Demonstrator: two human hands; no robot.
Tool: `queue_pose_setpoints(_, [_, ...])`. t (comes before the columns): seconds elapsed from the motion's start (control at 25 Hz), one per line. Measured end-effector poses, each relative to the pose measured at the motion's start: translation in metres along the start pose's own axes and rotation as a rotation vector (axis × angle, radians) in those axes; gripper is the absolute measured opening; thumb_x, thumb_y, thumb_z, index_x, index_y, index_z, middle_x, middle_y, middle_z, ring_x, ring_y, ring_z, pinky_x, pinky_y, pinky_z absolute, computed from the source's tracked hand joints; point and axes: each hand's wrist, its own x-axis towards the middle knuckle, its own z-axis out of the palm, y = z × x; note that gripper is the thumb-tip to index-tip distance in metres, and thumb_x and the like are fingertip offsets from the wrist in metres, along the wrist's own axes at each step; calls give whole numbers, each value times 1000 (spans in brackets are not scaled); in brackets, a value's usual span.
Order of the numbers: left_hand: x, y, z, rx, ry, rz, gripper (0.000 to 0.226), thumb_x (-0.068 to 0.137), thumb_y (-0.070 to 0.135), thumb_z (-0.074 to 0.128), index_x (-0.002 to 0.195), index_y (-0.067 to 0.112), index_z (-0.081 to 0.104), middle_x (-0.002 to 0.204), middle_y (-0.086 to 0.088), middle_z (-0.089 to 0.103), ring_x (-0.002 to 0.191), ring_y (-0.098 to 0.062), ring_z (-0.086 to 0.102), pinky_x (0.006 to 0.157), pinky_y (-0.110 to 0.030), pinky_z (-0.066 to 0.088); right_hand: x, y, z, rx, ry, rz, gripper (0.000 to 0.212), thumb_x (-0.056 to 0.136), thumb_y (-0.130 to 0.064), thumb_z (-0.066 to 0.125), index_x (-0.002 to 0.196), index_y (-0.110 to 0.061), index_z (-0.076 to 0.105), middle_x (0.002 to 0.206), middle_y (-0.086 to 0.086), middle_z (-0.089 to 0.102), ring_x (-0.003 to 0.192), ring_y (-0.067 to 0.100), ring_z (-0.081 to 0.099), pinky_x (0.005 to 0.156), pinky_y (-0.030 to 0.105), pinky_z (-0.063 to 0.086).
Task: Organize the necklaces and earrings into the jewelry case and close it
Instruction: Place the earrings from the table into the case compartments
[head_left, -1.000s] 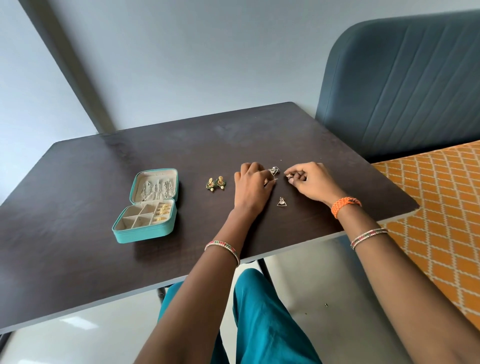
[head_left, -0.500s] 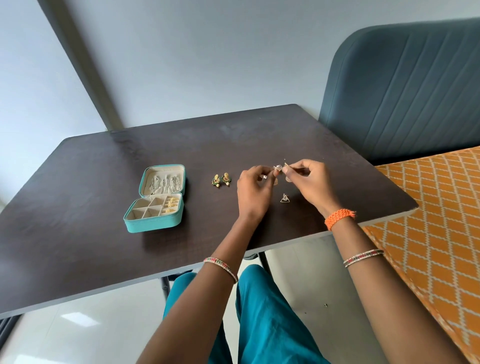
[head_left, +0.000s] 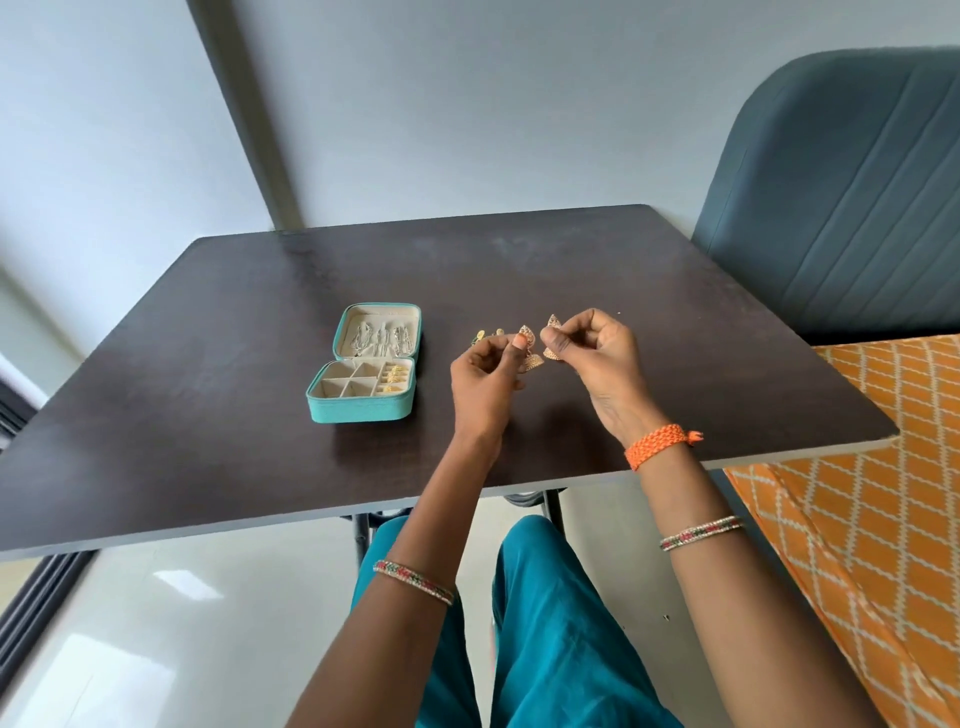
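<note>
A teal jewelry case (head_left: 363, 405) lies open on the dark table (head_left: 208, 415), necklaces (head_left: 382, 338) hung in its lid and gold earrings (head_left: 395, 376) in the right compartments. Both hands are raised above the table to the right of the case. My left hand (head_left: 485, 379) pinches a fan-shaped gold earring (head_left: 530, 345). My right hand (head_left: 597, 358) pinches a matching gold earring (head_left: 551, 338) close beside it. A gold and green earring pair (head_left: 485, 335) lies on the table behind my left hand, partly hidden.
A grey-blue padded chair back (head_left: 841, 197) stands at the table's right. Orange patterned fabric (head_left: 852, 467) lies below the table's right edge. The wall rises right behind the table's far edge.
Both hands have lifted off the table, each with an earring pinched, and now hold the pair up side by side. The camera view has shifted, so the case appears nearer the middle.
</note>
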Motion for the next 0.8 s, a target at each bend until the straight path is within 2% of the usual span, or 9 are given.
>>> queue_pose_setpoints(0.12, [-8,2,-20,-7,44,-33,10,90,17,63,81,14,65,69,2,63,62,-2,56,59,-18,49,-9,1,16,66,-50,78,20,78,2,71,87,-13,61,76,0,65,71,7,61,65,22,51])
queue_pose_setpoints(0.28, [-18,-2,-42,79,102,-95,11,90,20,65,80,14,65,69,0,65,61,-4,58,62,-21,52,-25,1,28,-3,-90,151,17,74,-1,75,82,-13,66,74,0,67,66,8,63,58,19,50])
queue_pose_setpoints(0.4, [-28,-5,-55,333,131,-60,13,89,23,66,79,14,67,70,-2,68,64,-11,61,68,-31,54,-36,4,31,-107,-103,181,17,74,-5,78,78,-16,65,67,-1,64,54,0,61,45,15,42])
queue_pose_setpoints(0.48, [-31,-3,-60,533,145,-38,14,89,24,66,78,15,66,67,2,65,63,-12,58,63,-27,49,-39,8,34,-179,-123,191,17,74,-6,78,76,-17,64,65,-1,63,50,-2,60,43,13,41])
queue_pose_setpoints(0.56, [-27,0,-65,691,138,-57,13,88,27,65,78,18,67,68,4,64,70,-18,61,65,-29,47,-37,11,37,-277,-160,196,17,74,-8,78,75,-17,64,64,-2,63,49,-3,59,43,12,41])
queue_pose_setpoints(0.68, [-19,1,-67,813,86,-87,14,88,30,64,84,17,67,78,1,66,83,-25,63,71,-33,46,-27,13,40,-425,-246,217,15,75,-14,79,76,-16,64,61,-2,64,47,-1,59,38,15,38])
queue_pose_setpoints(0.8, [-14,1,-63,911,94,-80,15,89,33,60,90,19,66,88,0,68,88,-23,61,70,-31,43,-16,15,44,-560,-287,239,11,81,-20,74,78,-16,64,63,1,63,48,4,58,34,14,33])
